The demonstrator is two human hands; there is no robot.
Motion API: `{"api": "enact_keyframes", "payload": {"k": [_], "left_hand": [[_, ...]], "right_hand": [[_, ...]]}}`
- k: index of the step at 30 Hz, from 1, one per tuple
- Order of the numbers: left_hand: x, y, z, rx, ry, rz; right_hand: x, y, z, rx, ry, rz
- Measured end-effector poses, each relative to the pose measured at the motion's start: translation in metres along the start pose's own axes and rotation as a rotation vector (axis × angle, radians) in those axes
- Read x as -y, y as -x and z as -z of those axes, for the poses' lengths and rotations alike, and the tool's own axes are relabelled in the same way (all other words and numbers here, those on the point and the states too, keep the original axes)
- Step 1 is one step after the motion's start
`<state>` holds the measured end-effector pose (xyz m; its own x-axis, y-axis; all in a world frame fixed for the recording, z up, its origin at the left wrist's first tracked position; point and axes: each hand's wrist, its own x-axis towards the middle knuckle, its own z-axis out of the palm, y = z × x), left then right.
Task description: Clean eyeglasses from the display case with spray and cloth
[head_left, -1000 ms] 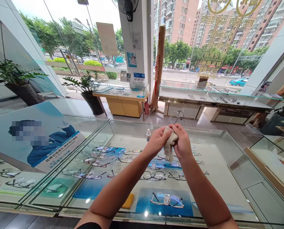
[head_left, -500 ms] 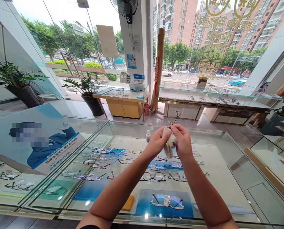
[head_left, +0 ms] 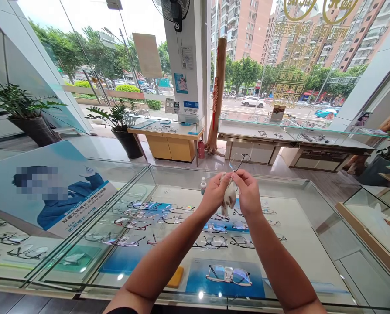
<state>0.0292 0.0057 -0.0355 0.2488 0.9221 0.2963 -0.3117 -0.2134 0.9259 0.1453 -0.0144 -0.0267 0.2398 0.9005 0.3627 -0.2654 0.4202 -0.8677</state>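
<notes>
Above the glass counter I hold a pair of thin-framed eyeglasses (head_left: pixel 237 162) upright in front of me. My right hand (head_left: pixel 248 192) is closed, its thumb and finger pinching the frame near the bridge. My left hand (head_left: pixel 215 192) is closed around a pale cleaning cloth (head_left: pixel 228 198), which hangs down between the two hands. The fingertips of both hands meet at the glasses. One lens stands clear above the fingers; the other is partly hidden by the cloth and my right hand. A small white bottle (head_left: pixel 203 186) stands just left of my left hand.
Rows of eyeglasses (head_left: pixel 211 241) lie inside the glass display case (head_left: pixel 299 187) below my arms. A pair on a blue mat (head_left: pixel 195 283) lies nearest me, beside a yellow case (head_left: pixel 176 277). A large advertising board (head_left: pixel 51 187) stands on the left.
My hands have shifted slightly left, and the glasses have turned a little. The cloth has moved left, showing more of the lower part of the glasses beside my right fingers.
</notes>
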Motion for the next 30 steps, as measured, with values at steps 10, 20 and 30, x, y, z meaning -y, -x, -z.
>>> {"api": "enact_keyframes", "payload": {"k": [10,20,30], "left_hand": [[0.009,-0.005,0.006,0.161,0.089,0.031],[0.014,-0.017,0.016,0.049,0.184,0.120],[-0.017,-0.026,0.044,-0.024,0.244,0.104]], "right_hand": [[0.001,0.000,0.002,-0.035,-0.023,-0.055],[0.002,-0.002,0.003,-0.053,-0.104,-0.016],[0.022,-0.011,0.026,0.253,0.151,-0.056]]}}
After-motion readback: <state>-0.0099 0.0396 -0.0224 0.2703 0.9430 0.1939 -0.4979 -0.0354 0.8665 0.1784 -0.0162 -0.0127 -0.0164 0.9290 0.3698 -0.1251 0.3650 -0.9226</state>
